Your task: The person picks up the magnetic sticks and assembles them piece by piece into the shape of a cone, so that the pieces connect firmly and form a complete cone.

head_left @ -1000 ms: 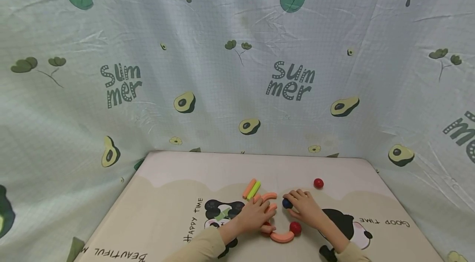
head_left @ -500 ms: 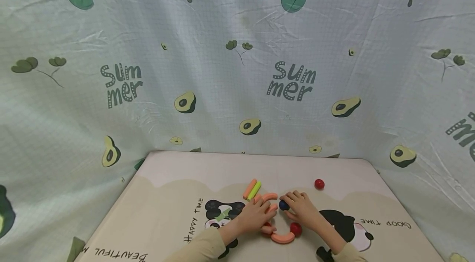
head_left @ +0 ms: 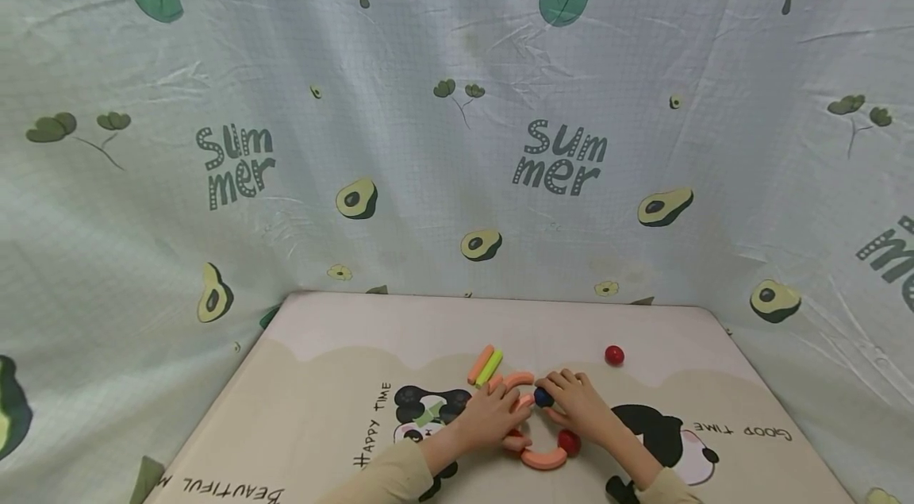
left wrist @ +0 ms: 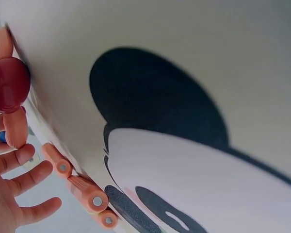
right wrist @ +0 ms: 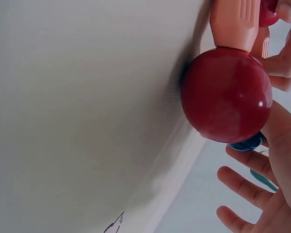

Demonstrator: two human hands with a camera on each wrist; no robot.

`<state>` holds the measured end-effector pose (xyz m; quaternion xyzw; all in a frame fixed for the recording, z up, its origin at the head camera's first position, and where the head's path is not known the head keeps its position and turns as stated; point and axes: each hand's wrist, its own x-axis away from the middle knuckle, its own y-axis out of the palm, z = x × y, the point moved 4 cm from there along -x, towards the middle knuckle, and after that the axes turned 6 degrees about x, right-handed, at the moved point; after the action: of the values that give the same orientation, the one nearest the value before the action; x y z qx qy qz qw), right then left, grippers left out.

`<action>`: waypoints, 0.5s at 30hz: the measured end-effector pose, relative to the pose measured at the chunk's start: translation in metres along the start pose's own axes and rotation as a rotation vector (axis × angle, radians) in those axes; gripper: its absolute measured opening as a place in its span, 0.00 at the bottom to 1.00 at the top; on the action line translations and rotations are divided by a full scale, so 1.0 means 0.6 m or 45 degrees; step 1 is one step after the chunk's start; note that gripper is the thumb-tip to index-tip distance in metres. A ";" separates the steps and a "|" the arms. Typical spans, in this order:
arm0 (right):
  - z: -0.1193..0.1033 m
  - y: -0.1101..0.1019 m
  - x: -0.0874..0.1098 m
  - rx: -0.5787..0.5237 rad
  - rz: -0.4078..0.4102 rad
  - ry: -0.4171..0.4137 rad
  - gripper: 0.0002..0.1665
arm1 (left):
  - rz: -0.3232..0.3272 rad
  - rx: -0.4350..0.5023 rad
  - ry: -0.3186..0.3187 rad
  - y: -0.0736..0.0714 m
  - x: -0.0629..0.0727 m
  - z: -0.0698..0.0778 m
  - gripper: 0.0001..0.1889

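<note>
My left hand (head_left: pixel 489 418) holds an orange curved magnetic stick (head_left: pixel 524 401) joined to a red ball (left wrist: pixel 9 83); its thumb lies at the ball and its other fingers spread apart. Another orange curved stick (head_left: pixel 544 459) runs along the table from that ball to a second red ball (head_left: pixel 569 442). My right hand (head_left: pixel 580 409) pinches a dark blue ball (head_left: pixel 543 397) close to the end of the held stick; whether they touch I cannot tell. In the right wrist view the second red ball (right wrist: pixel 226 94) covers most of the blue ball (right wrist: pixel 247 143).
Beyond the left hand lie a straight orange stick (head_left: pixel 481 363), a yellow-green stick (head_left: pixel 489 367) and a further curved orange stick (head_left: pixel 519 378). A loose red ball (head_left: pixel 614 355) sits at the back right. The table (head_left: pixel 321 377) has printed pandas and words; a patterned curtain hangs behind.
My right hand has moved left with the blue ball, bringing it up near the orange curved stick. My left hand stays in place.
</note>
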<state>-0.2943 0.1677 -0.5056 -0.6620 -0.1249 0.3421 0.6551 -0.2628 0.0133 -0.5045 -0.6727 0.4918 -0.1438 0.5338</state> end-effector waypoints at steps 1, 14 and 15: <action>0.000 0.001 0.000 -0.001 0.001 -0.003 0.20 | 0.003 -0.002 0.000 -0.001 0.001 0.000 0.22; 0.002 0.009 -0.005 -0.107 -0.085 -0.018 0.23 | -0.051 0.079 0.038 -0.012 0.013 -0.001 0.18; 0.002 0.008 -0.006 -0.111 -0.087 -0.021 0.23 | -0.063 0.091 0.041 -0.012 0.014 -0.001 0.18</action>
<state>-0.2991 0.1658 -0.5091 -0.6822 -0.1676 0.3192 0.6360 -0.2558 0.0058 -0.5005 -0.6628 0.4780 -0.1854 0.5458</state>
